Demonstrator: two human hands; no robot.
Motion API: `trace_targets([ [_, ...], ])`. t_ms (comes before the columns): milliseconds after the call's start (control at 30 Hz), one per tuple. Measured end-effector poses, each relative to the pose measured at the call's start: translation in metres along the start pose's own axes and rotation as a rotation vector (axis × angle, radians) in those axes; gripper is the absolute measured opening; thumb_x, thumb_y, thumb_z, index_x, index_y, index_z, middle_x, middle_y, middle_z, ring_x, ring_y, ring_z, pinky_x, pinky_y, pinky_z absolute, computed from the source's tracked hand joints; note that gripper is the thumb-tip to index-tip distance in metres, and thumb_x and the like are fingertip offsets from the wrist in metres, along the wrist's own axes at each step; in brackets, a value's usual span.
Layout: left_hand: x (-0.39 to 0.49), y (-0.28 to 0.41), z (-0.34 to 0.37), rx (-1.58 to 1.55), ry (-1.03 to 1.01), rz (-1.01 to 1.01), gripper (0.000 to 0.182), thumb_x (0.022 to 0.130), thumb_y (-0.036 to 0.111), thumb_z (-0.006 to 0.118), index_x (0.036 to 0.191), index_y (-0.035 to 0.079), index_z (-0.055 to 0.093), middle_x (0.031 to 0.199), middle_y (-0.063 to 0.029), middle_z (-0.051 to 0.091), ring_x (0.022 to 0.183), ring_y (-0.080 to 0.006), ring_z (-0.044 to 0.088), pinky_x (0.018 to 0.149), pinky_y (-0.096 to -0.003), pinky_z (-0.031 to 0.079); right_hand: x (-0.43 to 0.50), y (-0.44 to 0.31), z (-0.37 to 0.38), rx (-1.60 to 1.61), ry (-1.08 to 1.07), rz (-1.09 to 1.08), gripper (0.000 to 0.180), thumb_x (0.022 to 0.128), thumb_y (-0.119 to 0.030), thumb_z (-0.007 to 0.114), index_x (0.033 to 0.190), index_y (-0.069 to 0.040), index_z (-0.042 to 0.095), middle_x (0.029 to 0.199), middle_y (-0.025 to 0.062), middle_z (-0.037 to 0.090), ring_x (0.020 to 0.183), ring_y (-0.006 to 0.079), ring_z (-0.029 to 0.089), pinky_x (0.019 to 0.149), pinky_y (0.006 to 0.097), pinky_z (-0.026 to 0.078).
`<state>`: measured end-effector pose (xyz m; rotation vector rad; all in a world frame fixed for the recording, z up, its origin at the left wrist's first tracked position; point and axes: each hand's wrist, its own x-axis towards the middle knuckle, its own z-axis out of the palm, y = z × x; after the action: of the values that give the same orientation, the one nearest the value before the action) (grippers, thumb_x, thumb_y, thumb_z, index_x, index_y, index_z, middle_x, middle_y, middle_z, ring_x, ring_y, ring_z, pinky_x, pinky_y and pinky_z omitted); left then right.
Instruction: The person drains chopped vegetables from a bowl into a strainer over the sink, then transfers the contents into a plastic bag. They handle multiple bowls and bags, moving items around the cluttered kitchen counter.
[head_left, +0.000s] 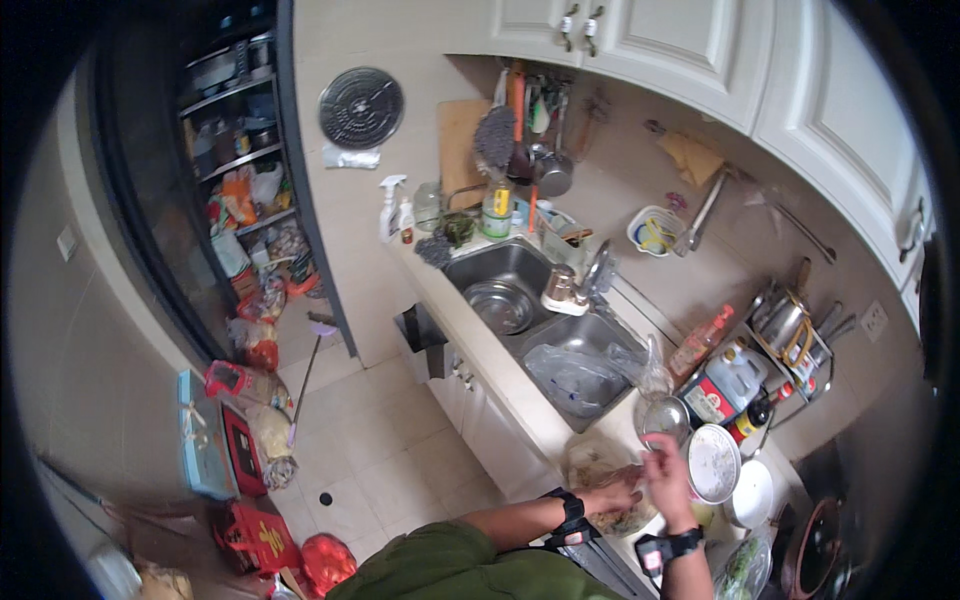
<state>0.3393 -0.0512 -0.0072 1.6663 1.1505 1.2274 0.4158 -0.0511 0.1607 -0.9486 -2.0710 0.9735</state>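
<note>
My left hand (613, 496) is at a clear plastic bag (596, 456) on the counter beside the right sink basin. Its fingers are at the bag's crumpled plastic, and whether they grip it is unclear. The bag holds something yellowish-brown that I cannot make out. Just to the right, my right hand (666, 472) is raised with fingers apart, and I see nothing in it. Near its fingertips are a steel bowl (666, 417) and a white patterned bowl (714, 463). A second white bowl (750, 493) sits behind that one.
A double steel sink (506, 259) lies ahead, with a plastic bag (574, 375) in its right basin. Bottles, including a large plastic jug (727, 386), crowd the counter by the wall. A pan (814, 544) stands at right. Red bags (259, 536) are on the floor at left.
</note>
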Motion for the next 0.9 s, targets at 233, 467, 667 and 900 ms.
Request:
trace_targets([
  [233, -0.014, -0.031, -0.022, -0.308, -0.257, -0.141, 0.029, 0.090, 0.020, 0.054, 0.113, 0.003, 0.052, 0.108, -0.0028, 0.055, 0.097, -0.0133, 0.053, 0.079, -0.0303, 0.046, 0.015, -0.019, 0.021, -0.721, -0.024, -0.242, 0.045, 0.077, -0.012, 0.055, 0.121, -0.016, 0.050, 0.073, 0.0093, 0.061, 0.061, 0.0272, 0.061, 0.052, 0.0377, 0.050],
  [467, 0.014, -0.050, -0.037, 0.267, -0.136, -0.064, 0.028, 0.089, 0.023, 0.052, 0.093, -0.004, 0.057, 0.083, -0.0100, 0.057, 0.078, -0.0230, 0.052, 0.068, -0.0392, 0.044, 0.003, 0.081, 0.024, -0.922, 0.347, -0.171, 0.012, 0.073, -0.015, 0.054, 0.082, -0.007, 0.058, 0.071, 0.0104, 0.059, 0.070, 0.0293, 0.061, 0.068, 0.0405, 0.048],
  [667, 0.031, -0.038, -0.048, -0.376, -0.163, -0.355, 0.023, 0.094, 0.022, 0.049, 0.104, 0.003, 0.057, 0.070, -0.0017, 0.054, 0.051, -0.0047, 0.041, 0.045, -0.0186, 0.033, -0.017, 0.115, 0.007, -0.920, 0.125, 0.050, 0.023, 0.075, -0.019, 0.054, 0.092, -0.004, 0.059, 0.058, 0.0120, 0.060, 0.058, 0.0295, 0.063, 0.049, 0.0427, 0.048],
  [900, 0.027, -0.016, -0.072, -0.622, -0.383, -0.577, 0.014, 0.091, 0.018, 0.058, 0.097, 0.006, 0.059, 0.081, -0.0014, 0.052, 0.072, -0.0088, 0.047, 0.060, -0.0223, 0.039, -0.039, 0.087, 0.007, -0.613, 0.348, 0.066, 0.025, 0.081, -0.020, 0.050, 0.103, -0.010, 0.055, 0.061, 0.0134, 0.059, 0.059, 0.0345, 0.061, 0.052, 0.0441, 0.047],
])
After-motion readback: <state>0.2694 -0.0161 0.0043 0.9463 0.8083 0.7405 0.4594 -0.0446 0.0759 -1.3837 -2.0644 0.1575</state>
